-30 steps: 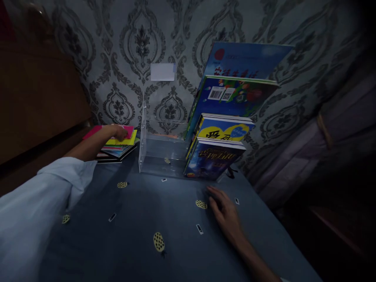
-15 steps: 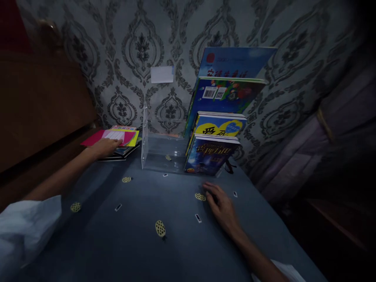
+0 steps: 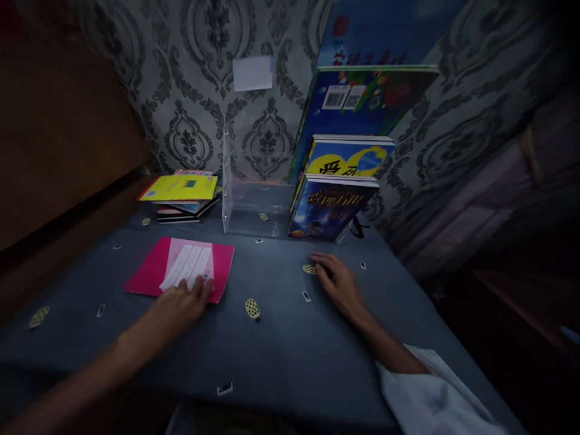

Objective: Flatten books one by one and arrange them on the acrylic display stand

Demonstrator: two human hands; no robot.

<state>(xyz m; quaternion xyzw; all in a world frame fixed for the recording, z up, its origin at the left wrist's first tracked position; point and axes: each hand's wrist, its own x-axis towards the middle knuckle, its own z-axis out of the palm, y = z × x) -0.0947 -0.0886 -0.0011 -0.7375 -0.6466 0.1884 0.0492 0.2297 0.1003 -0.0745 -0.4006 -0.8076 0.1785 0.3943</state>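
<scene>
My left hand [image 3: 188, 300] holds a pink book [image 3: 149, 266] by its near right edge. Its fingers lie on the cover, over a pale panel with white text blocks; the thumb is hidden. Whether the book touches the table cannot be told. My right hand [image 3: 339, 284] rests on the table, open and loosely bent with nothing in it, beside a printed pineapple. In front of it, picture books [image 3: 333, 208] lean in the right part of a clear acrylic rack [image 3: 226, 208]. Left of the rack lies a book stack [image 3: 181, 208] with a yellow book [image 3: 181, 188] on top.
A grey-blue cloth [image 3: 281, 344] printed with pineapples and small labels covers the table. A white card [image 3: 252, 73] shows above the rack, before the patterned wall. Brown furniture [image 3: 58, 139] stands at the left and a curtain [image 3: 493, 187] hangs at the right.
My left hand has brought the pink book off the stack, toward me and to the right, uncovering the yellow book. My right hand stays in place on the table. The view has tilted down.
</scene>
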